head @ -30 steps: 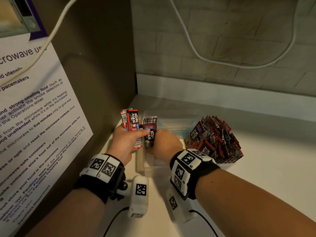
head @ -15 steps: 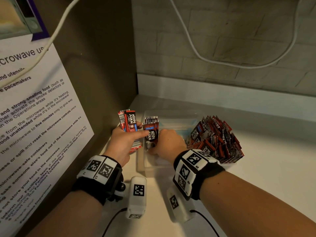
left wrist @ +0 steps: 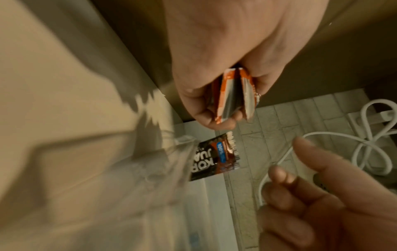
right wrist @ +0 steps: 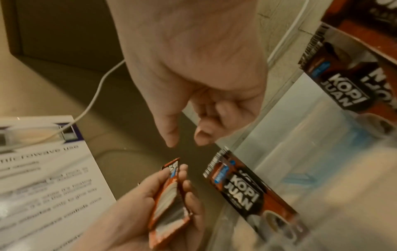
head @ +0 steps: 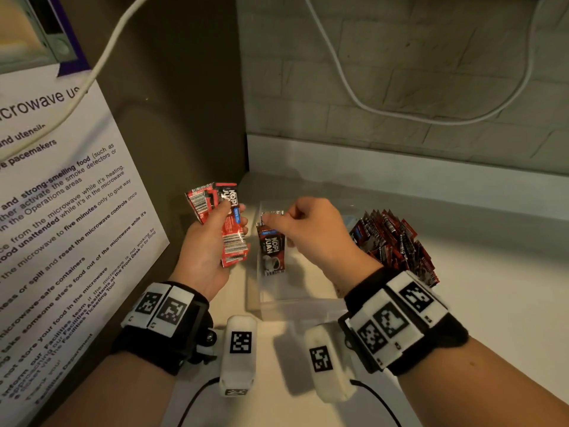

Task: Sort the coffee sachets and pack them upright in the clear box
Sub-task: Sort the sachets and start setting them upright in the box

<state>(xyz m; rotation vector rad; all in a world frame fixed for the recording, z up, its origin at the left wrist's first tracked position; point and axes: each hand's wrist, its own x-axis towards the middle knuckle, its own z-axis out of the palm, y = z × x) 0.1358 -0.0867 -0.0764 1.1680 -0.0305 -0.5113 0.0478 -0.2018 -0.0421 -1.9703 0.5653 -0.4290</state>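
Red sachets (head: 221,220), a small stack, sit pinched between my left hand (head: 209,241) thumb and fingers, just left of the box (head: 277,303). One dark sachet (head: 271,251) stands upright inside at the box's left wall (label facing me). My right hand (head: 311,238) hovers over it, fingers loosely curled, holding nothing. Unsorted pile (head: 397,241) is at right.

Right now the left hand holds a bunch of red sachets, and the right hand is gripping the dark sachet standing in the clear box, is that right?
Not quite. The left hand does hold the red sachets, but the right hand is empty. The right wrist view shows its fingertips apart from the dark sachet, which stands alone at the left end of the clear box.
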